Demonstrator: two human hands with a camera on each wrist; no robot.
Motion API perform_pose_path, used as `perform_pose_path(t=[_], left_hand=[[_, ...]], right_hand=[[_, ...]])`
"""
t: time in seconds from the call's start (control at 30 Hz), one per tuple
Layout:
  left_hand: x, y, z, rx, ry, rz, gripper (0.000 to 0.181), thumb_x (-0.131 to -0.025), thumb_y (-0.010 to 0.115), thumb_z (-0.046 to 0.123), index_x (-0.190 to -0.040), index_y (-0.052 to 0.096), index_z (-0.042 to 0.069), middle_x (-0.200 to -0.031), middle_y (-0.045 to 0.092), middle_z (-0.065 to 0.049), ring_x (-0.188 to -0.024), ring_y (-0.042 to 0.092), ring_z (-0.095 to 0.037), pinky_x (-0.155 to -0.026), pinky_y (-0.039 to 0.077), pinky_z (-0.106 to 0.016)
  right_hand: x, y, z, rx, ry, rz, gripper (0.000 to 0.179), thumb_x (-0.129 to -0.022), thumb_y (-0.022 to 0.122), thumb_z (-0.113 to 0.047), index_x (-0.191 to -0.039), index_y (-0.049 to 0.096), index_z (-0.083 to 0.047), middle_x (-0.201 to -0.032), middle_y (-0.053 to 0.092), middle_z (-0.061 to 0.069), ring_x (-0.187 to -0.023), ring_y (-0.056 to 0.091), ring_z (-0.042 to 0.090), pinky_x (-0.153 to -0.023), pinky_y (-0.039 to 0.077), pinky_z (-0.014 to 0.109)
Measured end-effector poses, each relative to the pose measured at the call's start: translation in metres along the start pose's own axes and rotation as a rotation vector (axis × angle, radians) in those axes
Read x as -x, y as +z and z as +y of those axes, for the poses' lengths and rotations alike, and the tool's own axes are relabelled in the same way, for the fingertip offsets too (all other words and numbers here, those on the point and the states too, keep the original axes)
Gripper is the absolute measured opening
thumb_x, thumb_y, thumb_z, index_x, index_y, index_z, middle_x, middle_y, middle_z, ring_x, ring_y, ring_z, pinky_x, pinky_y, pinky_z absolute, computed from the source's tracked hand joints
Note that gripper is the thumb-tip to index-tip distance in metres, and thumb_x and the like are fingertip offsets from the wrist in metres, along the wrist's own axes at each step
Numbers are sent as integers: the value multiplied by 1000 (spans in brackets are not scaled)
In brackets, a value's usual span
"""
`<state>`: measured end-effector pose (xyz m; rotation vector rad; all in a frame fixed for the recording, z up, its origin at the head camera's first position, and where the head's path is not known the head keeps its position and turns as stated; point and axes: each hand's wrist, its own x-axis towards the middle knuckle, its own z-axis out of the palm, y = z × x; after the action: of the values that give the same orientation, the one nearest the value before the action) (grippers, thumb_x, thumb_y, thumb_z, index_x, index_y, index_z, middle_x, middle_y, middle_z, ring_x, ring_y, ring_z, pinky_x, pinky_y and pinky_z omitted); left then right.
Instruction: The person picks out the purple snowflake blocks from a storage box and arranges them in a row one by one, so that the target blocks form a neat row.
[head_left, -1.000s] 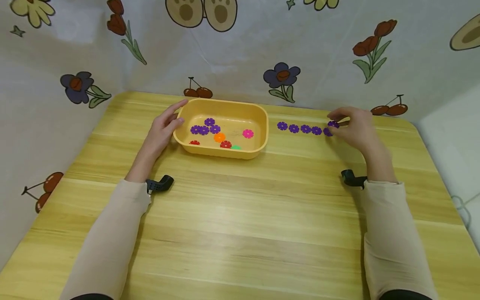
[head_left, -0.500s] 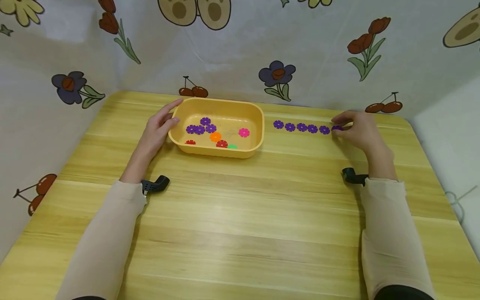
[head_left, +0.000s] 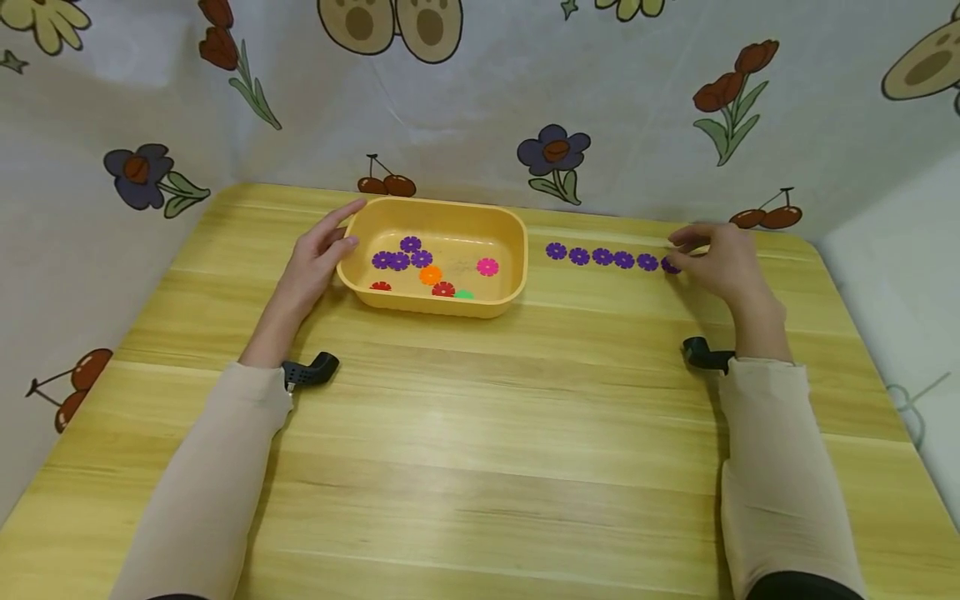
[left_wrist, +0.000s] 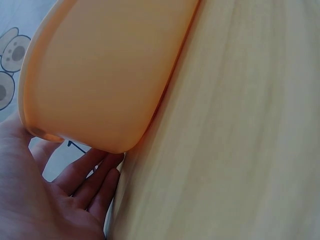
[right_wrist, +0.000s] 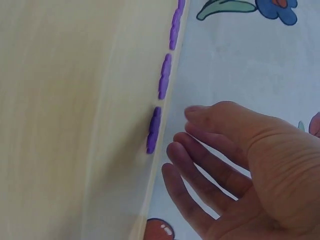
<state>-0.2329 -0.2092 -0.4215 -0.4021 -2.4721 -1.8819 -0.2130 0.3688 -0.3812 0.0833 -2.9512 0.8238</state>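
My left hand [head_left: 313, 254] holds the left end of a yellow plastic basket [head_left: 431, 307], thumb at the rim and fingers against the outer wall, as the left wrist view shows. Inside lie several purple flower-shaped discs [head_left: 410, 244], a pink disc [head_left: 487, 267], an orange disc [head_left: 431, 275], red discs [head_left: 443, 289] and a partly hidden green disc [head_left: 463, 295]. Right of the basket runs a row of purple discs [head_left: 602, 257], flat on the table. My right hand [head_left: 720, 260] hovers at the row's right end, fingers loose and apart from the end disc [right_wrist: 154, 130].
The wooden table [head_left: 465, 433] ends at the back against a white cloth [head_left: 450, 125] printed with flowers and cherries. A dark wrist camera sits at each cuff, the left camera [head_left: 311, 369] and the right camera [head_left: 707, 354].
My right hand has set a purple disc down at the right end of the row and let it go. The left hand has stayed on the basket, while the head view has shifted slightly.
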Motion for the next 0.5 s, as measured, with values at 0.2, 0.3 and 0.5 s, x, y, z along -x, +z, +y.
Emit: perform_pose_path(t=[0.2, 0.3, 0.5], left_hand=[[1, -2, -2, -1, 9, 11, 50, -110, 55, 23, -159, 49, 30, -156, 54, -17, -134, 61, -30, -87, 58, -15], [1, -2, -1, 6, 18, 10, 50, -110, 54, 21, -159, 50, 29, -155, 55, -19, -132, 62, -30, -86, 59, -16], [0, -1, -1, 17, 15, 0, 50, -110, 54, 18, -159, 50, 30, -155, 56, -19, -131, 62, -34, -86, 60, -18]], right_hand=[[-3, 3, -20, -16, -32, 7, 31, -100, 72, -21, -122, 74, 0, -117, 73, 27, -104, 72, 44, -65, 42, 1], [-4, 6, -32, -17, -54, 15, 30, -100, 71, -20, -122, 74, 1, -117, 74, 26, -104, 72, 42, -67, 43, 0], [-8, 15, -55, -30, -84, 16, 29, -101, 70, -18, -122, 74, 2, -119, 73, 25, -107, 71, 39, -89, 63, 39]])
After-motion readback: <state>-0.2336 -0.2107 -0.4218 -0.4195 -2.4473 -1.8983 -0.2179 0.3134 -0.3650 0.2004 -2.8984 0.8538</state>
